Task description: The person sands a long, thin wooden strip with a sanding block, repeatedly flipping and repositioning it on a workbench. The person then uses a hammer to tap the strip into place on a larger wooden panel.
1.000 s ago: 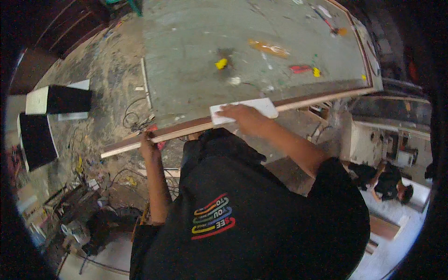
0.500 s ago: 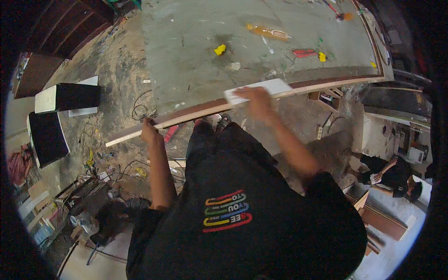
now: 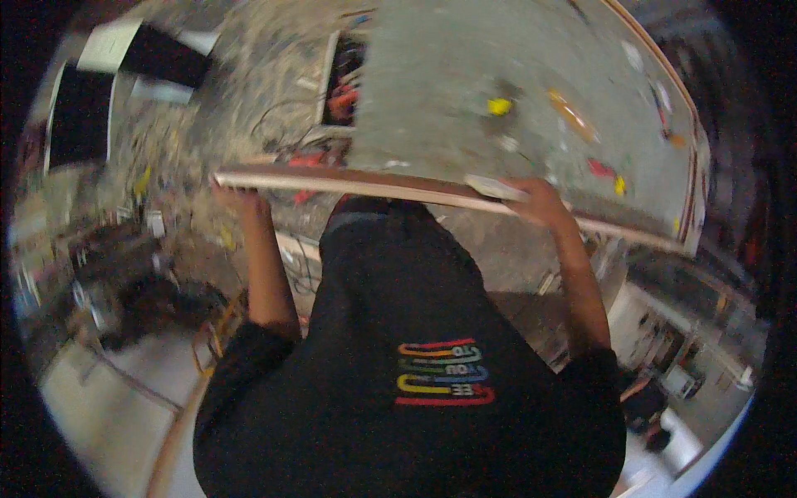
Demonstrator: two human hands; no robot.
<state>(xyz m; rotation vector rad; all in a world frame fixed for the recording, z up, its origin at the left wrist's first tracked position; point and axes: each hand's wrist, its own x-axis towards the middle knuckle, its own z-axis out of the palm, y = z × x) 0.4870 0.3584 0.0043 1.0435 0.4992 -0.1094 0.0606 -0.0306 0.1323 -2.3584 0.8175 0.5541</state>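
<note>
Two hands on a long wood strip, white block in the right

Long wood strip (image 3: 398,184) runs left to right along the near side of the grey-green bench (image 3: 440,75), dark on its upper face, pale on its near edge. Left end sticks out past the bench over the floor (image 3: 249,70); right end reaches about the bench's near right corner. Left hand (image 3: 241,197) is closed around the strip close to its left end; finger detail blurred. Right hand (image 3: 535,202) pinches a flat white block (image 3: 493,187), which sits on the strip right of the middle; fingers lie over the block's right part. Exact contact under the block too blurred to tell.

On the bench: yellow lump (image 3: 499,106) around the middle, amber bottle-like item (image 3: 573,114) right of it, red item (image 3: 600,168) nearer and further right, second yellow lump (image 3: 620,184) just beside the red one. Left of the bench, far side: black-faced panel (image 3: 80,116) and another black-and-white piece (image 3: 158,54) on the floor. Red items (image 3: 342,104) by the bench's left edge, kinds unclear. Co-worker (image 3: 643,407) at near right, mostly blurred.
</note>
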